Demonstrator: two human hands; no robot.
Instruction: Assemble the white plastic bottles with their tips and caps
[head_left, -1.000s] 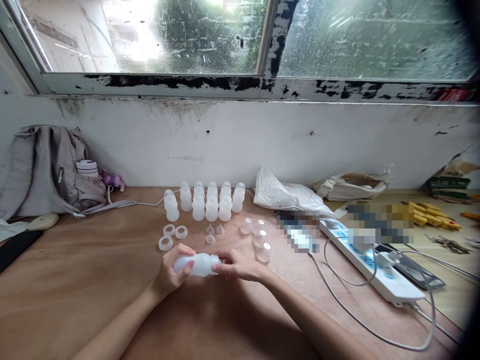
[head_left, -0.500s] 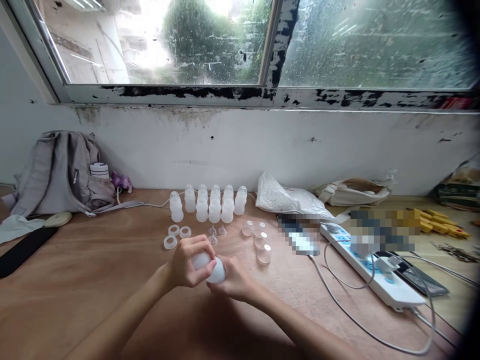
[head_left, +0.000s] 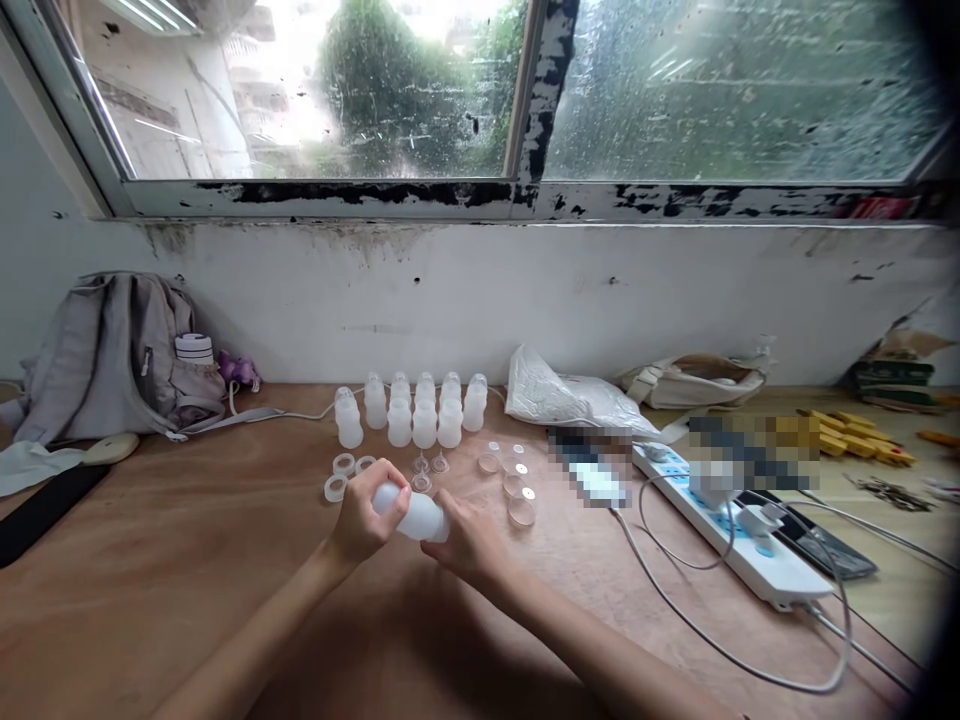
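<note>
Gray backpack (head_left: 124,350) holding white bottle (head_left: 194,349), purple toy (head_left: 238,370) beside it, white power strip (head_left: 739,535) with cables.

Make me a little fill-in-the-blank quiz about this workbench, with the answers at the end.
The left hand and right hand are both on one ____-coloured bottle.
The backpack sits at the far ____ side of the picture.
The small toy beside it is coloured ____.
Plugs sit in the power strip, whose casing is ____.

Answers: white; left; purple; white.
</note>
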